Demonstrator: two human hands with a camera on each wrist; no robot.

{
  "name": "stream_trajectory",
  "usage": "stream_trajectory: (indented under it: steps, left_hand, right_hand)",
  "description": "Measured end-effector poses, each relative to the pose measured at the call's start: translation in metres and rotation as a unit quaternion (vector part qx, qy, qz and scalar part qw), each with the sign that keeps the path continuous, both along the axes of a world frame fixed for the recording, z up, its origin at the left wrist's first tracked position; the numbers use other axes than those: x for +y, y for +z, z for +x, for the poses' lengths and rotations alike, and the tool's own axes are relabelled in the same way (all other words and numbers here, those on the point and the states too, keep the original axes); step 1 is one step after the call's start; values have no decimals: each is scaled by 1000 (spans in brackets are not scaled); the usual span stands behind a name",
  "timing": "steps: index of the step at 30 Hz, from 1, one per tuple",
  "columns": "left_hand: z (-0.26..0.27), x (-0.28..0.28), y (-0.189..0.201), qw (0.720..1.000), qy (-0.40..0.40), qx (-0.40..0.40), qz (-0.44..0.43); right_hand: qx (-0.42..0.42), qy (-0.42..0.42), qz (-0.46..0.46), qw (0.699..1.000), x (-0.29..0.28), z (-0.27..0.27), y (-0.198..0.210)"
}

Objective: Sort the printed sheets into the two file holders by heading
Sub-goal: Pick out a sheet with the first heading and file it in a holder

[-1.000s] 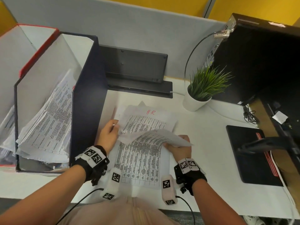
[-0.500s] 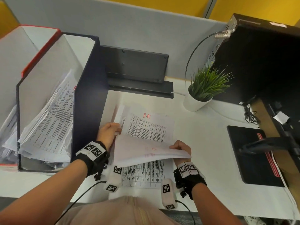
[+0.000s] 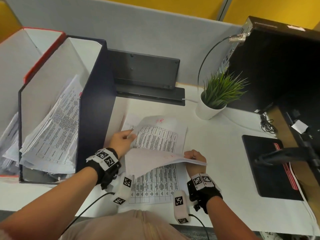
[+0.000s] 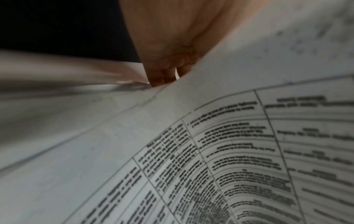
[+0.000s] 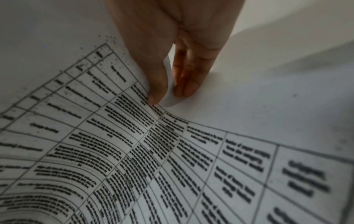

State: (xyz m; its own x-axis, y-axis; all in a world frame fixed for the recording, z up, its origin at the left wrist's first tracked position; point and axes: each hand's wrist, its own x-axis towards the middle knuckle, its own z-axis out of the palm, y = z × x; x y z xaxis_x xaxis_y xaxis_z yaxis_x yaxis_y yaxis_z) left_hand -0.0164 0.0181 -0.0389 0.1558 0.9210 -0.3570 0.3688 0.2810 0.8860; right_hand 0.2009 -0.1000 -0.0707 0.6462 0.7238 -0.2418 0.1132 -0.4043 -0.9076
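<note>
A loose stack of white printed sheets (image 3: 156, 181) with black tables is seen lying on the white bench (image 3: 216, 144) in the head view, its upper sheets lifted and curled between the two hands. The right hand (image 3: 194, 159) is closed on the raised right edge of the lifted sheets; only the right wrist view reveals that the edge is pinched between the thumb and the straight fingers (image 5: 188, 71), which are pressed together. The left hand (image 3: 121, 140) is laid at the left edge of a sheet marked with red handwriting, and from the left wrist view only the fingers (image 4: 164, 75) curled down onto paper are made out, so a pinch cannot be confirmed. Left of the left hand, shown by the head view alone, a dark navy file holder (image 3: 97, 118) is stood upright, filled with slumped printed pages, and beyond it a red-edged file holder (image 3: 41, 54). Beyond the right hand, a white pot of green grass (image 3: 214, 99) is placed.
</note>
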Motion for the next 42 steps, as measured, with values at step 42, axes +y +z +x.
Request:
stream_trajectory:
  steps: [42]
  left_hand:
    - [1, -22, 63, 968, 17, -80, 235]
  right_hand:
    - [67, -17, 253, 965, 35, -43, 91]
